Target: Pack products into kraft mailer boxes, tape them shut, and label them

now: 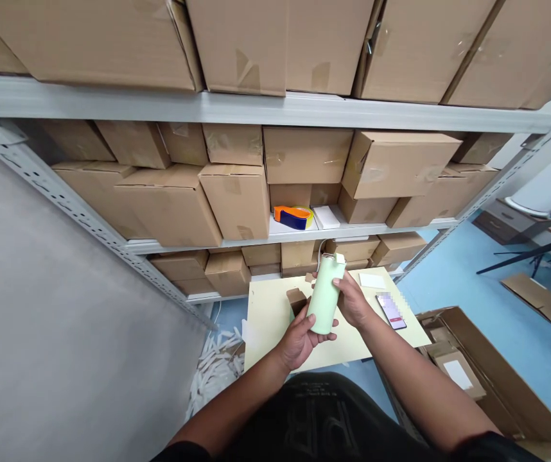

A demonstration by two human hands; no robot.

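Observation:
A pale green bottle, perhaps an insulated flask, is held tilted between both hands above the cream table. Its lid end points away from me. Round its lower end my left hand is closed, thumb on the near side. My right hand grips the upper right side, with the thumb pressed near the lid. Just left of the bottle stands a small cardboard box with its flap up, partly hidden by the left hand and the bottle.
On the table lie a phone and a white sheet. Shelves of cartons rise behind, holding an orange and blue tape dispenser. A large open carton stands right; white packing pieces lie left on the floor.

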